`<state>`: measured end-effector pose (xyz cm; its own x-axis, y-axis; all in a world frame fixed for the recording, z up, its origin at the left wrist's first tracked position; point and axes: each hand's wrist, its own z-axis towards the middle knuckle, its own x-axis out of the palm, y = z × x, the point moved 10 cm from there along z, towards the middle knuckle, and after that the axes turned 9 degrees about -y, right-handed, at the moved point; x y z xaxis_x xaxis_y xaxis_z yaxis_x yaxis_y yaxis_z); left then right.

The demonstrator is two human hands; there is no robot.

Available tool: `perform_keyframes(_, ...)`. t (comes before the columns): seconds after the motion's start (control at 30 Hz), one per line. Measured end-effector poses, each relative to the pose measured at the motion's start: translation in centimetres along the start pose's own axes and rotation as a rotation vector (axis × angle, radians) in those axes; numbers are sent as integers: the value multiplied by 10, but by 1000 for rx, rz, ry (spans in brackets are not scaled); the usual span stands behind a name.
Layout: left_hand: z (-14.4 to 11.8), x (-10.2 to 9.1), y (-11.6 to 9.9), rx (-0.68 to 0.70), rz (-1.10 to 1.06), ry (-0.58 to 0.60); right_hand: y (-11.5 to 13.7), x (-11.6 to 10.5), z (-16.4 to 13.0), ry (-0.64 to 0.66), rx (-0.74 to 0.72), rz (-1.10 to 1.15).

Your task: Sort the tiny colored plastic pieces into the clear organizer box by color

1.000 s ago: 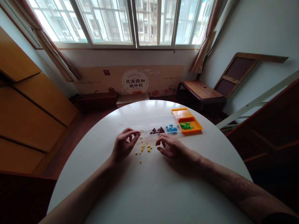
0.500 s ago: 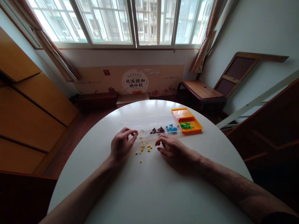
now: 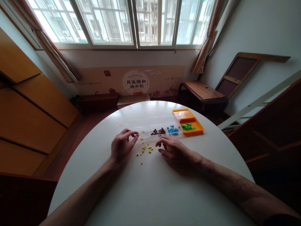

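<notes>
Barely anything has shifted in the last half second: my left hand [image 3: 122, 146] sits where it was, thumb and forefinger pinched together at the near edge of the clear box [image 3: 150, 127], and my right hand [image 3: 172, 150] has crept a touch leftward toward the yellow bits [image 3: 145, 148]. Whether the left pinch holds one of them I cannot tell; the fingertips hide it. My right hand is loosely curled with fingers apart, gripping nothing, its fingertips just beside the scatter.

Those yellow bits lie loose on the table [image 3: 152, 194] between my two hands, just in front of the box. A few more sit in the box compartment by my left fingertips, then brown bits [image 3: 159, 131] and blue bits [image 3: 172, 129] in the next ones. Green bits [image 3: 187, 126] lie in the orange tray [image 3: 195, 124], touching the box's right end.

Near me the table is bare and wide; its round edge curves off close behind the box. Single pieces are too small to make out.
</notes>
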<state>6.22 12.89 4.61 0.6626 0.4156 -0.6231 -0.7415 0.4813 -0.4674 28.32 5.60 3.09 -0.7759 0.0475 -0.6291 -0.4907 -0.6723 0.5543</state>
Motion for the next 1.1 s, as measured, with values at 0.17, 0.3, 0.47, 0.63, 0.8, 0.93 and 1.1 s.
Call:
perform_keyframes(0.17, 0, -1, -1, 3, 14, 3, -3, 3, -2, 10, -6, -25)
perform_keyframes(0.3, 0, -1, -3, 22, 16, -4, -2, 5, -3, 15, -48, -53)
perform_keyframes(0.47, 0, -1, -1, 20, 16, -4, 4, 9, -3, 36, -105, -105)
perform_keyframes(0.63, 0, -1, -1, 5, 25, 5, 6, 14, -4, 66, -150, -162)
perform_keyframes(0.8, 1, -2, -4, 11, 21, 0, 8, 13, -4, 67, -159, -182)
perform_keyframes(0.93, 1, -4, -7, 12, -10, -7, 8, 11, -3, 50, -148, -135)
perform_keyframes(1.1, -2, -4, -20, 85, -80, 10, 4, 12, -2, 41, -147, -111)
